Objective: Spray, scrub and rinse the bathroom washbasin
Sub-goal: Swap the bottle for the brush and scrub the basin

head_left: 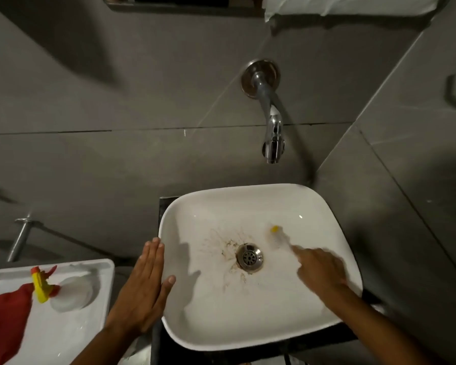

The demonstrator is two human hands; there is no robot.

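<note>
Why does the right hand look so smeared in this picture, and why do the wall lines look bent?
In the head view, the right hand and the yellow-tipped brush it holds are motion-blurred; the left hand, flat on the washbasin rim, is sharp. The wide-angle lens bows the tile joints. Lighting is dim, with small glints on the basin and the tap, and soft hand shadows inside the bowl.

Large grey wall tiles (142,83) with thin dark joints fill the space beyond the hands, meeting a second tiled wall (411,143) at a corner on the right. Dim light casts soft shadows. A metal rail (20,239) projects low at left.
</note>
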